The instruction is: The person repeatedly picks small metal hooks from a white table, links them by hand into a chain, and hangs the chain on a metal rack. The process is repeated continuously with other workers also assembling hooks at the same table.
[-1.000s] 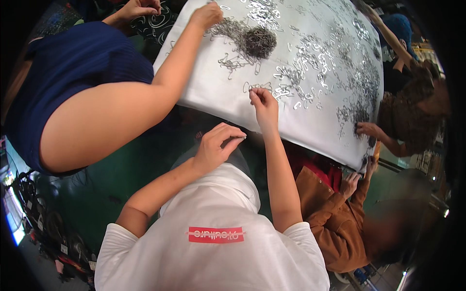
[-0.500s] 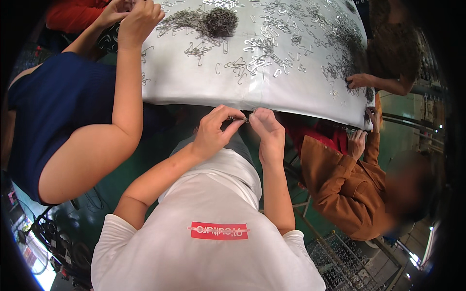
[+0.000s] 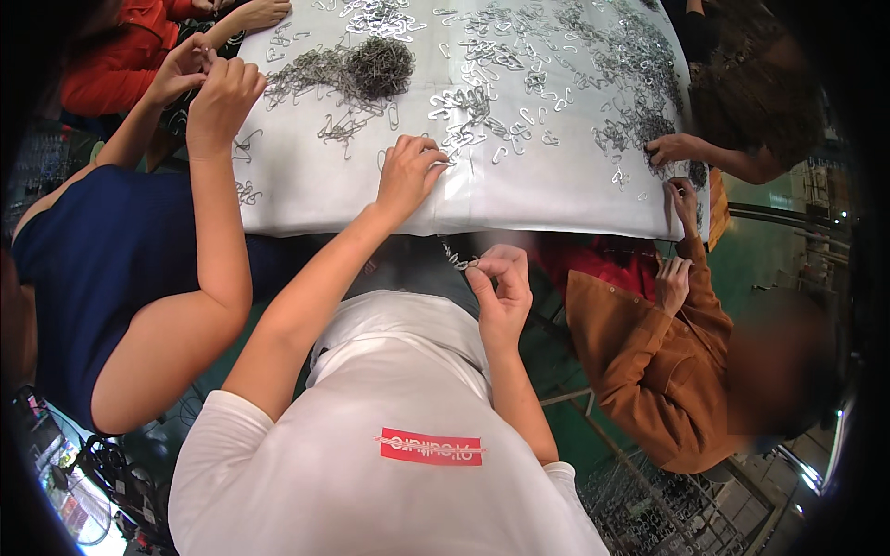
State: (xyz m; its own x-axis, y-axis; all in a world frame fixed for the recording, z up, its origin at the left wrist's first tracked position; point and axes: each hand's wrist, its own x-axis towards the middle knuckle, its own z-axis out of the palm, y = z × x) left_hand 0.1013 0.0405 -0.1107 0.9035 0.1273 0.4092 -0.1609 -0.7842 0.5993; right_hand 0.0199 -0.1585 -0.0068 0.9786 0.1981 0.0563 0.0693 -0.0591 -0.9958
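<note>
My left hand [image 3: 408, 179] reaches over the white table, its fingers curved but apart at the near edge of a loose spread of silver wire hooks [image 3: 464, 111]. Whether a fingertip touches a hook is too small to tell. Just below the table's near edge, my right hand [image 3: 505, 285] pinches a short chain of hooks [image 3: 454, 257] between thumb and fingers. The chain hangs up and left from the fingertips toward the table edge.
The white-covered table [image 3: 352, 199] carries a dark tangled heap of hooks [image 3: 379, 68] and more hooks at the right [image 3: 640, 120]. Co-workers sit close: one in dark blue [image 3: 130, 250] at left, one in a brown jacket [image 3: 630, 361] at right. Others sit farther along both sides.
My left hand has parted from my right and moved forward onto the table. My right hand has dropped slightly, and the chain at its fingertips now shows. The view has shifted a little.
</note>
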